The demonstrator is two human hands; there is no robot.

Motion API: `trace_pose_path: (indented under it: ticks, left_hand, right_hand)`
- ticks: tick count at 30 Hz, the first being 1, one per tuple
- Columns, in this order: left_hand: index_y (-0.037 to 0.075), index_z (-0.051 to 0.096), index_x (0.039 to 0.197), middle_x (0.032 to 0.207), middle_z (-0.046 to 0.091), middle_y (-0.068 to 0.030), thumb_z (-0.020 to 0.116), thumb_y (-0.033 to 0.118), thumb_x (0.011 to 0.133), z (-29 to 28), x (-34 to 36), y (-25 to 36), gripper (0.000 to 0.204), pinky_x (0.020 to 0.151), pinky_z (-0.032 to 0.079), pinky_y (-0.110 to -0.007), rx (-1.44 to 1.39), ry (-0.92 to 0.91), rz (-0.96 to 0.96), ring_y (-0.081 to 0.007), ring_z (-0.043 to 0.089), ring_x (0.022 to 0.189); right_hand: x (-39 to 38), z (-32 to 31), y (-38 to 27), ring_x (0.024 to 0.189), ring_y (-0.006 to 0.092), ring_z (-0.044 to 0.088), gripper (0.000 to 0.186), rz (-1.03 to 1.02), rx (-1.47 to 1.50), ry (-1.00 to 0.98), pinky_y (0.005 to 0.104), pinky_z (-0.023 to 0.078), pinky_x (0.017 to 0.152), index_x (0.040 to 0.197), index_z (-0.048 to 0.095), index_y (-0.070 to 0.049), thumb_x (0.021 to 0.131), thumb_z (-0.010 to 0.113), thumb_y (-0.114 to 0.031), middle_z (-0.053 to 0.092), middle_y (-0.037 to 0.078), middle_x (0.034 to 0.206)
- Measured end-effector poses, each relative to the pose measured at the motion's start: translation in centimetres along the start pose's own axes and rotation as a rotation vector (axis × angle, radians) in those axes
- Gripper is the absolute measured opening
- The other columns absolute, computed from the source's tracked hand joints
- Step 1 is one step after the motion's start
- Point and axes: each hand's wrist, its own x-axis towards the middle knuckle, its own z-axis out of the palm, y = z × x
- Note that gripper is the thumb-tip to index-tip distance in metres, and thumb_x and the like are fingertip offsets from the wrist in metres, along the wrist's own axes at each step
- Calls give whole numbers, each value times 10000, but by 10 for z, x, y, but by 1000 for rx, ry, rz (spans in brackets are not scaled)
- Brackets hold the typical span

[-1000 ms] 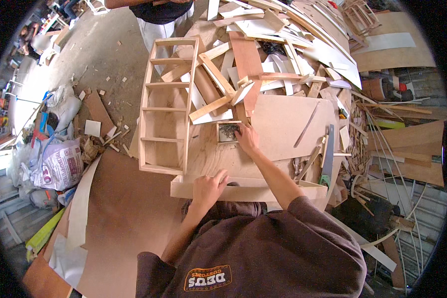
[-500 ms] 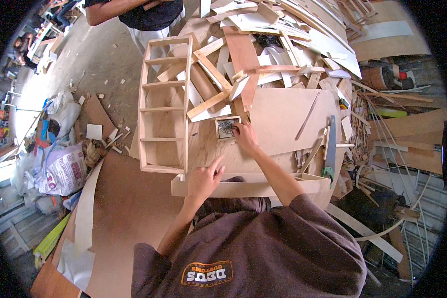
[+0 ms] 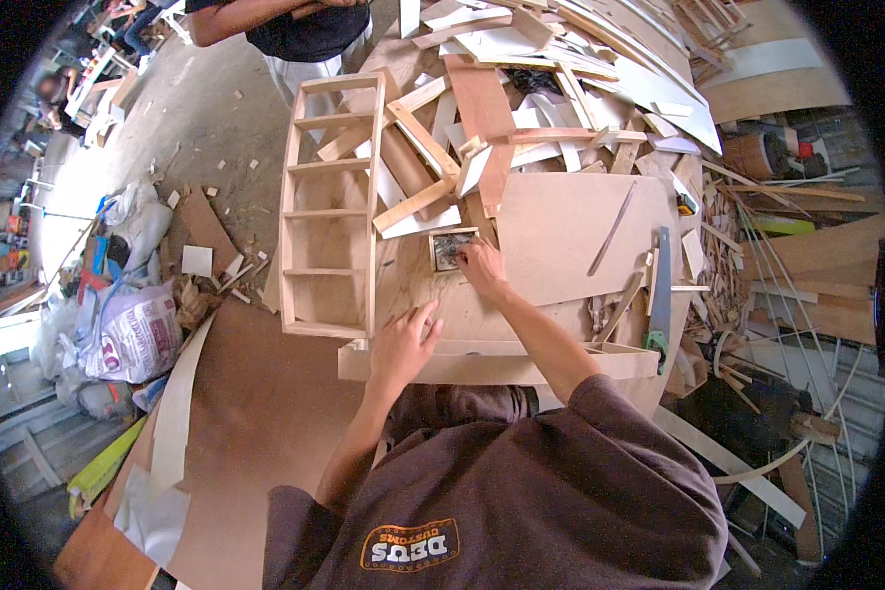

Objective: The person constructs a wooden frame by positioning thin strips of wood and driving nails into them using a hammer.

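On the worktable (image 3: 408, 280), a small open wooden box (image 3: 452, 234) holds a heap of small, thin dark metal pieces, too small to name exactly. My right hand (image 3: 484, 270) reaches into this box from its right side. Its fingers are bent and drawn together, and whatever they pinch is hidden. Nearer to me, my left hand (image 3: 403, 344) hovers with its fingers apart and nothing in it. Just under that hand runs a long, narrow wooden frame (image 3: 501, 369) along the table's near edge. Left of the box lies a ladder-like wooden frame (image 3: 288, 236) with several crosspieces.
Wood offcuts (image 3: 551, 59) pile up at the table's far side. A flat panel (image 3: 570, 236) and a green-handled handsaw (image 3: 661, 285) lie to the right. Across the table stands another person (image 3: 310, 39). Filled plastic bags (image 3: 133, 329) sit on the left floor.
My right hand's fingers have curled further into the small box. My left hand has shifted slightly up, and its fingers have changed position. The whole view has shifted a little.
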Motion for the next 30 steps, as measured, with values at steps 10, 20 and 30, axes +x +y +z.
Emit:
trace_pose_path:
  ticks: [10, 20, 30]
  left_hand:
    - [63, 635, 1260, 936, 732, -114, 644, 274, 981, 1, 0, 0, 350, 818, 553, -464, 8, 15, -18, -352, 705, 898]
    - [79, 639, 1261, 944, 734, -106, 642, 283, 984, -2, 1, 5, 344, 816, 558, -460, 13, -16, -38, -346, 706, 894]
    - [103, 633, 1270, 945, 735, -89, 643, 291, 986, 1, 1, 1, 341, 792, 563, -457, 24, -27, -29, -345, 709, 884]
  right_hand:
    - [1, -3, -3, 1074, 306, 651, 157, 98, -25, 36, 461, 551, 869, 979, 769, -101, 867, 725, -201, 694, 101, 1101]
    - [-1, -1, 2, 1033, 312, 656, 143, 4, -57, 39, 450, 553, 843, 945, 764, -98, 854, 704, -191, 687, 107, 1041]
    - [-3, 5, -1, 1029, 298, 658, 134, -43, -29, 28, 446, 562, 836, 921, 779, -104, 856, 716, -204, 687, 82, 1023]
